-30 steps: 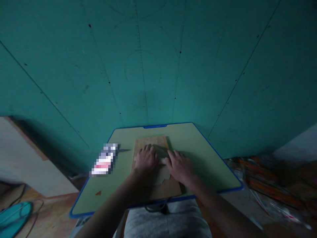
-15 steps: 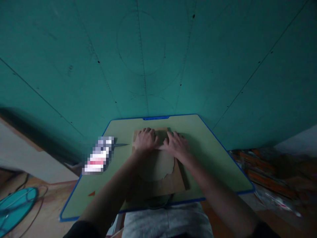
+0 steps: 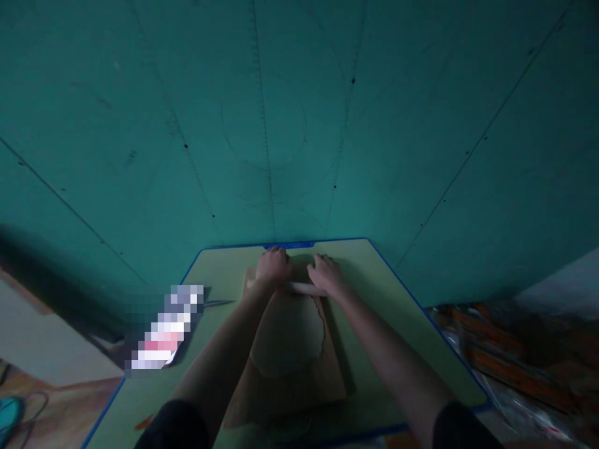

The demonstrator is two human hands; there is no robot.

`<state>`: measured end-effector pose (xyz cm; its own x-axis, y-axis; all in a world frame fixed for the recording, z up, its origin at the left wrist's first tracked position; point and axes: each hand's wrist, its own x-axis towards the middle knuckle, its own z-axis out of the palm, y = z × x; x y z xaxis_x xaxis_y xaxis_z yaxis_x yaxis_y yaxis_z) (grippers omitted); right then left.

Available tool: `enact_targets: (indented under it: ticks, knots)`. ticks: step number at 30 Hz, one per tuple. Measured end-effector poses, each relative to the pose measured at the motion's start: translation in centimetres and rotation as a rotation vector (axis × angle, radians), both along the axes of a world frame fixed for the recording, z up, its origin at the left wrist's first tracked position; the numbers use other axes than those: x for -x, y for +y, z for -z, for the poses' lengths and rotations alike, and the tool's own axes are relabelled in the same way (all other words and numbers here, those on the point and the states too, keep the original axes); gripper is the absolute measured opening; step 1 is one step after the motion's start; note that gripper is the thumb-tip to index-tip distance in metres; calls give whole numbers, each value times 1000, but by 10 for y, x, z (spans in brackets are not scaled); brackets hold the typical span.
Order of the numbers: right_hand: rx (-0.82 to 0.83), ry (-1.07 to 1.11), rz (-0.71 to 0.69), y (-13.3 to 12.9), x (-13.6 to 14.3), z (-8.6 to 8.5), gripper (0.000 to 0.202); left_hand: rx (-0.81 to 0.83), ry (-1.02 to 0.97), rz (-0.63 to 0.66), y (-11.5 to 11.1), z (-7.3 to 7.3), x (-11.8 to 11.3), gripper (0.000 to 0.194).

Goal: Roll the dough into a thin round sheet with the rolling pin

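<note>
A flat sheet of pale dough (image 3: 290,340) with an uneven edge lies on a wooden board (image 3: 327,390). Across its far end rests a light rolling pin (image 3: 306,289). My left hand (image 3: 274,267) bears down on the pin's left part, with its fingers bent forward over it. On the right part sits my right hand (image 3: 326,273), fingers curled towards the wall. My palms and wrists hide parts of the pin, and my left forearm covers the board's left side.
The pale green tabletop (image 3: 374,337) has a blue rim and stands against a green wall (image 3: 299,125). To the left lie a pixelated object (image 3: 166,330), a thin pointed tool (image 3: 219,303) and a small orange piece (image 3: 143,423). Orange and clear plastic packages (image 3: 510,355) are on the right.
Both hands have pushed the rolling pin away from me, to the far end of the board, and more of the dough shows. The camera view has tilted up.
</note>
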<state>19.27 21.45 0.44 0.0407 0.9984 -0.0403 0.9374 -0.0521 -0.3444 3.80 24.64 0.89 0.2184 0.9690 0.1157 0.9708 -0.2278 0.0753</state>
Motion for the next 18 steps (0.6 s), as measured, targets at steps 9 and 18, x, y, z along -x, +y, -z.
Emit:
enact_targets:
  ticks: [9,18]
  knots:
    - [57,89,-210,1,1,10,57,63,36,149,2,7,6,36]
    - [98,126,-230,-6,0,10,59,113,33,166,-6,9,11,33]
